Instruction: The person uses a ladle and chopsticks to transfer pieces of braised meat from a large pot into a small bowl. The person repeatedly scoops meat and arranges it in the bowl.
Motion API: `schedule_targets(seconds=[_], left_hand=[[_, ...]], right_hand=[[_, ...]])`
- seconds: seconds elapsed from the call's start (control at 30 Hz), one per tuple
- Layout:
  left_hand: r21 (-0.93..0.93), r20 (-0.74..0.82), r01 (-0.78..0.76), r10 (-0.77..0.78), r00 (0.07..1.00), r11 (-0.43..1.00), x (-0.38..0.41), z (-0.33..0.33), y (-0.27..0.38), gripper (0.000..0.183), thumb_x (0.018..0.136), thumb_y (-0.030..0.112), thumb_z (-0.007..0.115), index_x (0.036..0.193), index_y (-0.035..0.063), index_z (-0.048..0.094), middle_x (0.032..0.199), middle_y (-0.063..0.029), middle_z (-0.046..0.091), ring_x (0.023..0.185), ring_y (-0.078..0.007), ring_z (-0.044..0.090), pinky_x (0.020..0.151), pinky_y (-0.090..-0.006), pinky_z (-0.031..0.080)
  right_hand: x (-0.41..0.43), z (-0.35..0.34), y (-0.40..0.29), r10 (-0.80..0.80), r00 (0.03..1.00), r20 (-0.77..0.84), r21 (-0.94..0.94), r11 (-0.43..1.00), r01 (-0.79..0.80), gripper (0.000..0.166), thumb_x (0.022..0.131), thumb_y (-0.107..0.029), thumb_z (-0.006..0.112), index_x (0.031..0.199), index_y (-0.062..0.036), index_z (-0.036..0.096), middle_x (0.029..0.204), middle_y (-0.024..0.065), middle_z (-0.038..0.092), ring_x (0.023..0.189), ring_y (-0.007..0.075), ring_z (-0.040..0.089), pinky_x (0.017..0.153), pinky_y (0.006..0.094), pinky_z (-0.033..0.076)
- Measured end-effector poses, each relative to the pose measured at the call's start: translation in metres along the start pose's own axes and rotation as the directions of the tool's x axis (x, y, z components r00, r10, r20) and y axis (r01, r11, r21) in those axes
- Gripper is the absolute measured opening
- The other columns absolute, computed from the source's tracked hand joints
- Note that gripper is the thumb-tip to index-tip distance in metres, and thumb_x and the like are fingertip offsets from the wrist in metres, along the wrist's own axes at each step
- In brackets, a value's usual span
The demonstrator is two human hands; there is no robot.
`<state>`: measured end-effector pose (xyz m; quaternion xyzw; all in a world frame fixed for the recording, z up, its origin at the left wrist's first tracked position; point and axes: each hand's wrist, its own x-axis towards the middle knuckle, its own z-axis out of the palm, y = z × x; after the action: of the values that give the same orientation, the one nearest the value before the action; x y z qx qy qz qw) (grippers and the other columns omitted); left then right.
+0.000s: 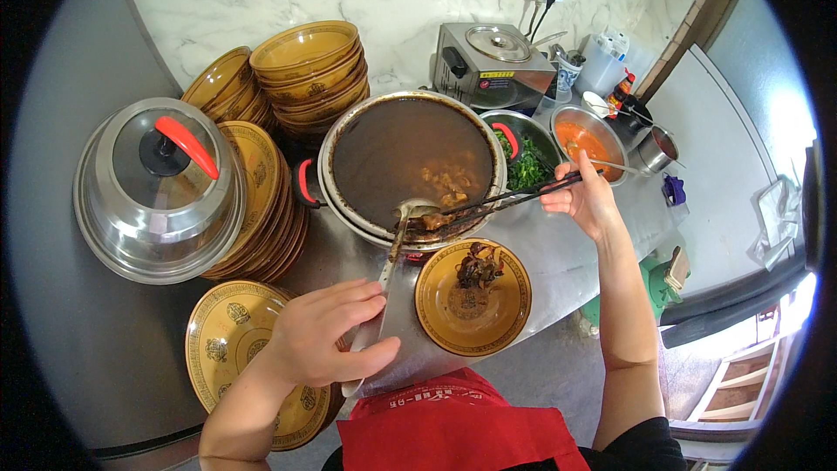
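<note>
My right hand (582, 199) holds a pair of dark chopsticks (516, 199), their tips in the near side of a pot of dark brown broth (405, 144). Chunks of meat (451, 186) show in the broth by the tips. A long-handled metal ladle (392, 255) leans over the pot's near rim, its head at the broth. My left hand (327, 333) lies across the ladle's handle with fingers and thumb spread and not closed round it. Just below the pot stands a brown patterned bowl (471, 327) with dark chopped food (480, 265) inside.
Stacks of brown bowls (307, 52) and plates (261, 170) stand left of the pot, beside a domed lid (131, 222). More plates (229, 320) lie under my left arm. At right are chopped greens (523, 163), red-orange sauce (579, 140) and a steel countertop warmer (490, 65).
</note>
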<state>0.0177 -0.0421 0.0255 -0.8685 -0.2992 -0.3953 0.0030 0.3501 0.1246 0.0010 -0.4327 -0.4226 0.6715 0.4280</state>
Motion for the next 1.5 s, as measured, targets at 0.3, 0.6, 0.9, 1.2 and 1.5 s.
schedule_targets(seconds=[0.3, 0.6, 0.9, 1.2, 1.5], left_hand=[[-0.008, -0.019, 0.025, -0.025, 1.0, 1.0, -0.005, -0.004, -0.007, 0.019, 0.063, 0.014, 0.057, 0.082, 0.0174, 0.059, 0.083, -0.0108, 0.055, 0.077, -0.0273, 0.058, 0.068, -0.0353, 0.051], [0.018, 0.034, 0.006, -0.007, 0.999, 1.0, -0.006, -0.002, -0.001, 0.019, 0.06, 0.015, 0.058, 0.078, 0.0194, 0.058, 0.082, -0.0094, 0.055, 0.078, -0.0258, 0.058, 0.069, -0.0341, 0.051], [0.045, 0.073, 0.031, -0.034, 0.997, 0.999, -0.003, 0.0, 0.009, 0.018, 0.06, 0.014, 0.061, 0.076, 0.0205, 0.057, 0.084, -0.008, 0.053, 0.08, -0.0239, 0.058, 0.072, -0.0326, 0.051], [0.077, 0.133, -0.019, 0.009, 0.991, 0.997, -0.004, -0.003, 0.015, 0.019, 0.06, 0.014, 0.062, 0.077, 0.0204, 0.056, 0.084, -0.0089, 0.053, 0.08, -0.0241, 0.058, 0.072, -0.0322, 0.05], [0.069, 0.05, 0.018, -0.022, 0.998, 0.997, 0.0, 0.001, 0.005, 0.02, 0.059, 0.014, 0.062, 0.078, 0.0188, 0.057, 0.084, -0.01, 0.055, 0.079, -0.0267, 0.058, 0.068, -0.0336, 0.051]], right_hand=[[0.004, 0.005, -0.001, -0.05, 0.999, -0.01, -0.022, 0.999, 0.05, 0.043, 0.088, -0.043, 0.03, 0.078, -0.0054, 0.047, 0.072, 0.017, 0.058, 0.059, 0.0241, 0.061, 0.056, 0.0344, 0.051], [0.009, 0.007, -0.003, -0.089, 0.996, 0.002, -0.038, 0.995, 0.089, 0.043, 0.088, -0.042, 0.029, 0.077, -0.0045, 0.047, 0.071, 0.0187, 0.058, 0.057, 0.0241, 0.061, 0.056, 0.0347, 0.051], [0.007, 0.024, -0.016, -0.168, 0.985, 0.029, -0.141, 0.975, 0.17, 0.042, 0.089, -0.038, 0.03, 0.077, -0.0025, 0.047, 0.068, 0.0158, 0.057, 0.055, 0.0251, 0.06, 0.053, 0.0332, 0.052], [0.003, 0.038, -0.023, -0.235, 0.971, 0.043, -0.258, 0.936, 0.239, 0.042, 0.089, -0.038, 0.031, 0.076, -0.0014, 0.046, 0.068, 0.0108, 0.052, 0.054, 0.0248, 0.06, 0.054, 0.0316, 0.051], [0.006, 0.024, -0.011, -0.171, 0.983, -0.071, -0.149, 0.976, 0.159, 0.041, 0.089, -0.04, 0.031, 0.074, -0.0046, 0.045, 0.064, 0.0117, 0.053, 0.055, 0.0256, 0.06, 0.053, 0.0329, 0.051]])
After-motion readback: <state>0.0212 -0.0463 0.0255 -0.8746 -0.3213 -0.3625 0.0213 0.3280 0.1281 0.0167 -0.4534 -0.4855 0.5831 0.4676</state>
